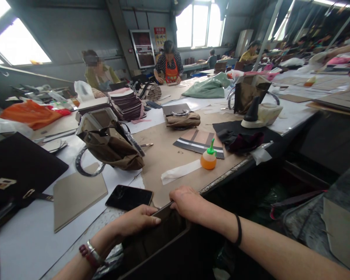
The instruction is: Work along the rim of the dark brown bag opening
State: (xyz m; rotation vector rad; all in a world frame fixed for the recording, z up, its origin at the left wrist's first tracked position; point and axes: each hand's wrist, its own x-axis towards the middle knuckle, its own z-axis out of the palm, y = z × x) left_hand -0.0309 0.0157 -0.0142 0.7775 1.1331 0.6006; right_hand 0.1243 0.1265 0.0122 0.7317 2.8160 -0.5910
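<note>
A dark, open-topped handbag [160, 254] is at the table's front edge, close to my body, and its lower part runs out of view. My left hand [135, 222] grips its far rim on the left, with the thumb along the inside. My right hand [188, 202] has its fingers curled over the same rim farther right. A black phone [129, 197] lies just beyond my left hand. Past my right hand are a white strip [181, 172] and a round bottle [208, 160] of orange liquid with a green nozzle.
Brown bags [111, 146] with round handles stand on the table, a flat grey board [78, 196] beside one. A black bag [20, 171] is at far left. Stacked panels [126, 105], green cloth [207, 86] and a cream iron-like tool [261, 114] lie farther back. Several people sit beyond.
</note>
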